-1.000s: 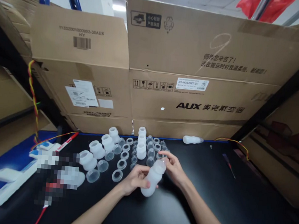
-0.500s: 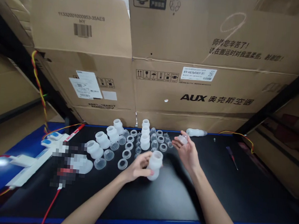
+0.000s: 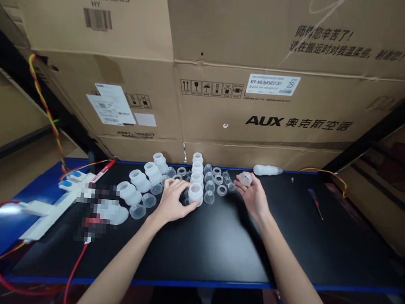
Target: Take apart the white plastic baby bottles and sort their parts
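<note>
My left hand (image 3: 174, 200) reaches to the near end of a middle row of white bottles (image 3: 197, 166). Its thumb and fingers close around the front white bottle (image 3: 195, 194), which stands upright with its mouth uncovered. Between the thumb and fingers of my right hand (image 3: 256, 197) is a small clear plastic cap (image 3: 245, 178), held above the table, palm partly up. Clear dome covers (image 3: 209, 197) and translucent rings (image 3: 222, 190) lie in rows just right of the bottles. Some rings and small parts on the left are hidden behind my left hand.
More white bottles (image 3: 129, 193) lean in a row on the left, with clear domes (image 3: 137, 211) beside them. A power strip (image 3: 59, 201) with red cables lies at the left. A screwdriver (image 3: 314, 203) and a white bottle lying down (image 3: 267, 170) are at the right and back.
My left hand has carried the white bottle left and away from me to the front of the middle row. My right hand keeps the clear cap nearly in place, and the view has tilted down.
</note>
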The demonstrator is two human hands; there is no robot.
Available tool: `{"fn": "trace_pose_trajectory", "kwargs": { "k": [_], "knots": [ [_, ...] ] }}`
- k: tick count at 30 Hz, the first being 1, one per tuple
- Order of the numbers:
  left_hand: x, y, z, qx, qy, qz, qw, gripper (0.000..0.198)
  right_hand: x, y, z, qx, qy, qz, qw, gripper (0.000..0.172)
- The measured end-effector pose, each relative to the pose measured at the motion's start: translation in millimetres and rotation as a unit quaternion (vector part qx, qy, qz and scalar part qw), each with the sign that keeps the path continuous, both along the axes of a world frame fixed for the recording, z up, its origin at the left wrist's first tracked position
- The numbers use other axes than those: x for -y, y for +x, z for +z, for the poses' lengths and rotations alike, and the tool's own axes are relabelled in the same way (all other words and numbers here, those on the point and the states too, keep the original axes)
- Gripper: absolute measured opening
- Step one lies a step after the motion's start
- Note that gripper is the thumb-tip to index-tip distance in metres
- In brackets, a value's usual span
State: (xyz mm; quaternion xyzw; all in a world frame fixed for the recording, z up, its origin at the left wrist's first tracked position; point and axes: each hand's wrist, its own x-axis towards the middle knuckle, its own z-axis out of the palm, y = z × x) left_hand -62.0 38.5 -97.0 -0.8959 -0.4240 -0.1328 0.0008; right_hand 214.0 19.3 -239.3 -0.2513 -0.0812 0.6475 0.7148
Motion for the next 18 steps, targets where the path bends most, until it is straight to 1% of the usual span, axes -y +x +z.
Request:
{"fn": "trace_pose_trajectory", "kwargs": {
  "k": [2, 4, 8, 11, 13, 15, 17, 18],
  "knots": [
    [2, 2, -3.6, -0.016, -0.014, 0.0, 1.0, 0.037, 1, -1, -0.1, 0.019, 0.004, -0.019, 1.0, 0.043],
    [2, 3, -6.3, -0.025, -0.016, -0.001, 1.0, 0.038, 3, -1, 0.9, 0.033, 0.011, -0.024, 0.999, 0.041],
    [0, 0, -10.2, -0.049, 0.012, 0.008, 0.999, 0.049, 6, -2, 4.7, 0.043, 0.017, -0.011, 0.999, 0.04],
    [-3, -3, -12.7, -0.06, 0.037, 0.019, 0.997, 0.055, 8, -4, 5.6, 0.074, 0.021, -0.006, 0.997, 0.039],
    [-5, -4, -13.6, -0.064, 0.053, 0.024, 0.996, 0.059, 9, -5, 5.1, 0.115, 0.03, -0.02, 0.993, 0.039],
    [-4, -4, -13.5, -0.055, 0.08, 0.029, 0.995, 0.072, 11, -7, 5.6, 0.172, 0.046, -0.039, 0.983, 0.038],
    [0, -2, -12.7, -0.027, 0.119, 0.021, 0.992, 0.09, 15, -9, 8.4, 0.245, 0.077, -0.055, 0.965, 0.034],
    [3, 0, -12.7, -0.009, 0.141, 0.01, 0.99, 0.094, 17, -11, 10.9, 0.286, 0.099, -0.059, 0.951, 0.031]
  ]
}}
